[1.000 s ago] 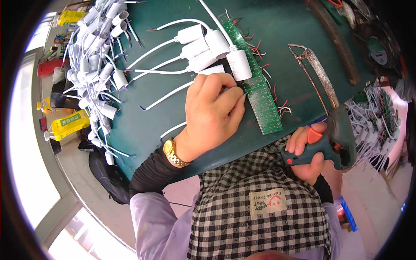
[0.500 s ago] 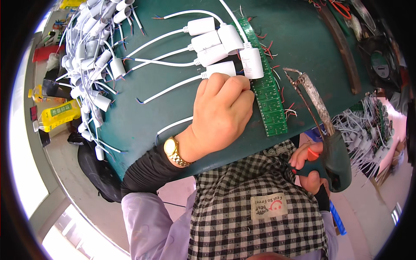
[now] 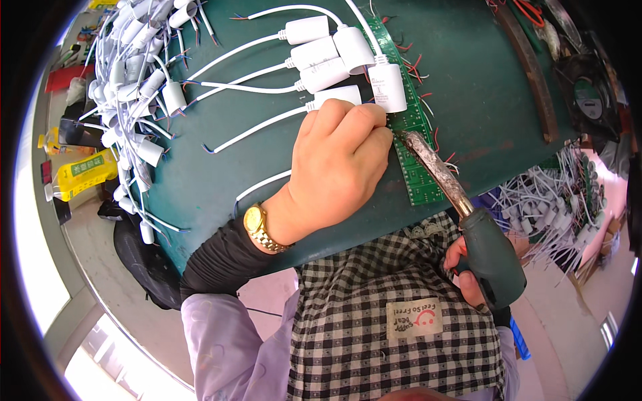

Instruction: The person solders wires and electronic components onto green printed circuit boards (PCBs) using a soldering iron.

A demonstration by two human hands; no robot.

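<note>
My left hand (image 3: 338, 167), with a gold watch on the wrist, rests on the green table (image 3: 481, 87) with its fingers closed on a white cable end next to a long green circuit board (image 3: 409, 144). My right hand (image 3: 468, 277) grips the dark green handle of a soldering iron (image 3: 491, 257). The iron's crusted metal tip (image 3: 404, 136) touches the board right by my left fingertips. Several white plug-shaped parts (image 3: 334, 50) with white cables lie along the board's far end.
A heap of white cabled parts (image 3: 137, 73) covers the table's left edge. More white wires (image 3: 558, 207) fill a bin at the right. A dark metal bar (image 3: 528, 67) lies on the table's right side. Yellow bottles (image 3: 83, 172) stand on the floor at left.
The soldering iron has swung up from beside the table's edge, and its tip now meets the board at my left fingers. My left hand stayed on the cable.
</note>
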